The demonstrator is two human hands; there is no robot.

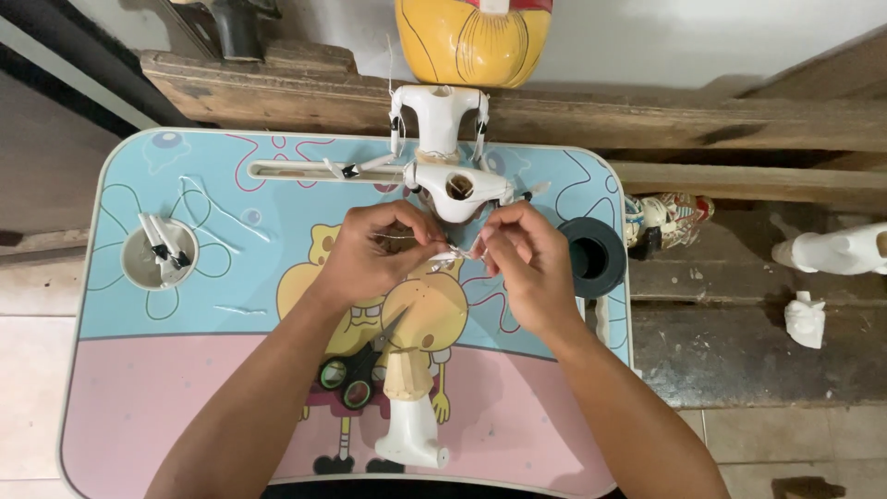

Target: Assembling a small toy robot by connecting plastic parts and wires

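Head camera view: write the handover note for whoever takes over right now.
Left hand: fingers pinched on a thin white string and a small white piece over the tray table.
Right hand: fingers pinched on the same string from the other side.
White doll torso stands at the table's far edge, strings at its shoulders; its hollow hip piece sits just beyond the hands.
Doll leg, tan thigh and white foot, lies below the hands, unattached.
Scissors lie beside the leg.
Small dish at left holds white clips.
Done: torso strung. Left: leg not yet joined.
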